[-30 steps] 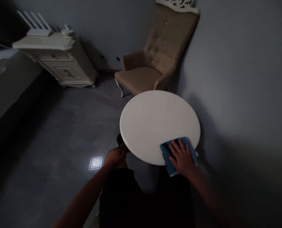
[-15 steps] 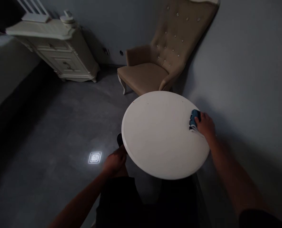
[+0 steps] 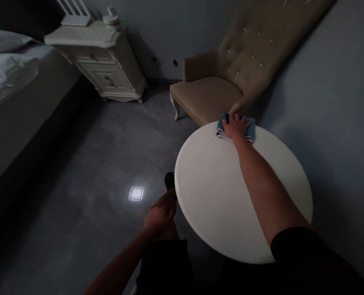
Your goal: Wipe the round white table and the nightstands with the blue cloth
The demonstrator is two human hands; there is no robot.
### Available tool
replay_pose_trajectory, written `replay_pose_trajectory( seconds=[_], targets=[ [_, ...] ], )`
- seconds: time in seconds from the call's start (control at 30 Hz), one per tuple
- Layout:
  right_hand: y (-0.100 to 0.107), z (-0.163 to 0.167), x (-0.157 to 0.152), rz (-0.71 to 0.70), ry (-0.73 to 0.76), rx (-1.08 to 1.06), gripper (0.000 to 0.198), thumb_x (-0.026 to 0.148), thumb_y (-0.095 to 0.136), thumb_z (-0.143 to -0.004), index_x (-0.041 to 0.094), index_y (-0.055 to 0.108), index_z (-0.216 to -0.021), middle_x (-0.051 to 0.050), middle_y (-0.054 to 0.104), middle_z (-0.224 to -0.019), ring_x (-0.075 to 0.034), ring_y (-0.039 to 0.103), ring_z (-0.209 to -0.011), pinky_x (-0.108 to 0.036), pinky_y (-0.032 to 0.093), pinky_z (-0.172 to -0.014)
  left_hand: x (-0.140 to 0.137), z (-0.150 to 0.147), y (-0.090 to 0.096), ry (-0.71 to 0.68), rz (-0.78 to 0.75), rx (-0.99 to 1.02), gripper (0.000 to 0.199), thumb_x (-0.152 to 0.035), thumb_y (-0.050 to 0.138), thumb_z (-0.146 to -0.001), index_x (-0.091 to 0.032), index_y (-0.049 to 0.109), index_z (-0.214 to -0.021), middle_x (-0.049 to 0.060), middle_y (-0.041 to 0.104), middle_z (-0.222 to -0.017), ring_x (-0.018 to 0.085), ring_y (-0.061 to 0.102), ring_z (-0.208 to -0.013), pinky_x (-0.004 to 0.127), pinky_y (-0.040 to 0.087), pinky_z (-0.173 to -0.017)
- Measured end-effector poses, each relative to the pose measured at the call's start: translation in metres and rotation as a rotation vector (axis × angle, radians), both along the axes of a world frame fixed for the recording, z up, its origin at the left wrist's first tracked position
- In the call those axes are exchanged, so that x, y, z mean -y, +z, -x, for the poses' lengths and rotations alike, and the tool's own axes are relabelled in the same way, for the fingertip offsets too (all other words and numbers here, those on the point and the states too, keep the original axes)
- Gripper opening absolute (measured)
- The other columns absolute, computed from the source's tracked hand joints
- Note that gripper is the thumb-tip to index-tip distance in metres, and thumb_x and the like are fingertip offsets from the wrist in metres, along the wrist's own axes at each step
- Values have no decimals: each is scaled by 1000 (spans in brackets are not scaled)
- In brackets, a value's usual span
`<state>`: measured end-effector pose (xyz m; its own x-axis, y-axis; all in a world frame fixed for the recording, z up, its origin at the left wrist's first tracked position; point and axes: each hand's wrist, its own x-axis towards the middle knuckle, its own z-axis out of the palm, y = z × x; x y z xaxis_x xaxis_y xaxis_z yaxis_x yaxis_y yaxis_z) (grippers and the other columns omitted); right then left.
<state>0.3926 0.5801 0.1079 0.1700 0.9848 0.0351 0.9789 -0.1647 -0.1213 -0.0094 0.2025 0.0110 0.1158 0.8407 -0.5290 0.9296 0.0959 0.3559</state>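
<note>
Blue cloth [image 3: 251, 128] under splayed right hand [image 3: 235, 128]

The room is dim, with a cool grey cast. The brightest spot is a glowing patch of nested squares [image 3: 136, 193] on the dark floor [image 3: 108, 164], with a faint halo around it. The white tabletop [image 3: 212, 184] looks pale and evenly lit. Soft shadows spread over the wall [image 3: 341, 94] beside the armchair [image 3: 206, 96], whose buttons glint slightly. The black shorts [image 3: 166, 262] and sleeve [image 3: 301, 250] lose nearly all detail. Wide-angle distortion stretches the chair back and tilts the cabinet [image 3: 106, 78]; fine detail is soft.
</note>
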Motion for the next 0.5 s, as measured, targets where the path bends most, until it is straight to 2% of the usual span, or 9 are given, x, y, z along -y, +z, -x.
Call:
replay_pose_trajectory(
  seconds=[0.1, 0.17, 0.23, 0.37, 0.5],
  targets=[
    [4, 73, 12, -9, 171, -59, 76, 62, 33, -125, 17, 56, -181, -23, 41, -192, -56, 24, -178, -98, 10, -135, -2, 0, 1, -16, -38, 23, 50, -43, 58, -118, -31, 77, -163, 12, 84, -152, 35, 78, -140, 43, 60, -115],
    [7, 115, 33, -15, 267, -106, 72, 62, 40, -124, 18, 61, -178, -20, 44, -192, -55, 24, -178, -96, 8, -138, -4, -4, 5, -37, -67, 42, 49, -41, 57, -118, -30, 77, -162, 12, 80, -161, 35, 77, -143, 43, 60, -116],
    [11, 150, 63, -1, 359, -141, 69, 62, 48, -124, 18, 63, -176, -17, 46, -192, -55, 24, -179, -93, 6, -140, -5, -10, 11, -61, -68, 47, 45, -40, 55, -119, -29, 81, -154, 12, 80, -161, 35, 78, -141, 43, 59, -115],
    [16, 195, 149, 26, 569, -194, 68, 60, 55, -124, 16, 62, -176, -15, 42, -194, -55, 20, -181, -90, 5, -142, -2, -21, 23, -71, -39, -17, 42, -40, 51, -120, -27, 84, -141, 11, 86, -148, 32, 81, -133, 40, 59, -110],
    [17, 201, 267, 46, 719, -207, 71, 64, 61, -121, 23, 60, -179, -9, 38, -197, -50, 20, -184, -83, 9, -148, 10, -28, 29, -57, -7, -111, 42, -43, 57, -116, -24, 86, -139, 16, 89, -139, 35, 83, -130, 42, 60, -109]
  ],
)
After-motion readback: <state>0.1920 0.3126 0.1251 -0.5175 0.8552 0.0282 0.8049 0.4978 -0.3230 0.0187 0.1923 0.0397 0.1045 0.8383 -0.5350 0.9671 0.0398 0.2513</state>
